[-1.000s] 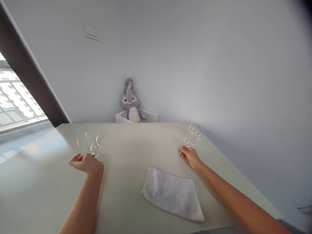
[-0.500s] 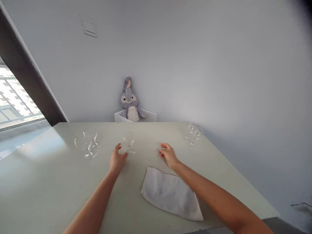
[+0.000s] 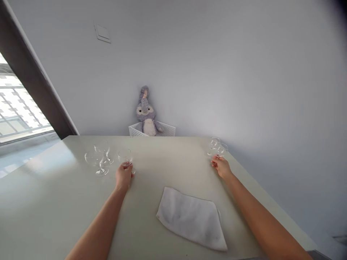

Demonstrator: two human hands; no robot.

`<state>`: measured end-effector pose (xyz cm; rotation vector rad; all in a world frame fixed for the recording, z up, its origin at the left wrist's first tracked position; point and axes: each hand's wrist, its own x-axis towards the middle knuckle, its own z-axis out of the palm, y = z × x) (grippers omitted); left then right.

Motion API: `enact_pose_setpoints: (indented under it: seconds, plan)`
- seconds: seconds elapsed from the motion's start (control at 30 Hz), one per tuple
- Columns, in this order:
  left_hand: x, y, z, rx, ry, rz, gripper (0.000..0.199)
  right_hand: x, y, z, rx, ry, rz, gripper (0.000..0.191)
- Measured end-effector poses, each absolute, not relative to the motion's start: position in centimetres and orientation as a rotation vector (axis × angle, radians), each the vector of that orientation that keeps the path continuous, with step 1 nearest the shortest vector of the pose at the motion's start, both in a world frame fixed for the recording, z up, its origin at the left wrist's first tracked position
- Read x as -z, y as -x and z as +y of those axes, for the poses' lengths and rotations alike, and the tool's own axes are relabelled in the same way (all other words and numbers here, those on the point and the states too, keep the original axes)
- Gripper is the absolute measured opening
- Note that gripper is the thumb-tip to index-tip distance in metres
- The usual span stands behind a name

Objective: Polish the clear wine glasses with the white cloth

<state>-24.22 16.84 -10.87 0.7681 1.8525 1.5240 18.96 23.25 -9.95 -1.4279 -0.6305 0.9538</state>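
Note:
My left hand (image 3: 124, 176) is closed around the stem of a clear stemmed glass (image 3: 125, 156), left of the table's middle. Two more stemmed glasses, a nearer one (image 3: 94, 159) and a farther one (image 3: 103, 147), stand close together to its left. At the far right, my right hand (image 3: 221, 165) has its fingers closed at the lower part of a small stemmed glass (image 3: 222, 148). Another small glass (image 3: 215, 143) stands just behind and to the left of it. The right fingertips partly cover the stem they grip.
A folded white cloth (image 3: 192, 218) lies on the pale table (image 3: 151, 224) at the front. Beyond the far edge, a grey plush toy (image 3: 146, 112) sits in a white perforated basket (image 3: 168, 130) against the wall. A window is at the left.
My left hand has taken hold of the middle glass by its stem, and that glass is now farther left. My right hand has moved right and back to a small glass.

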Motion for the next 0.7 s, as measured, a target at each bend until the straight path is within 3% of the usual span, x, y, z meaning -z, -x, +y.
enact_pose_setpoints:
  seconds: [0.33,0.7]
  plan:
    - [10.4,27.7,16.4,-1.746,-0.453,1.859,0.025,11.0,-8.2,21.8,-1.143,1.368,-0.933,0.024]
    - [10.9,27.5,16.6,-1.842,-0.436,1.851,0.027,10.9,11.4,22.8,-1.452,1.202,-1.374,0.036]
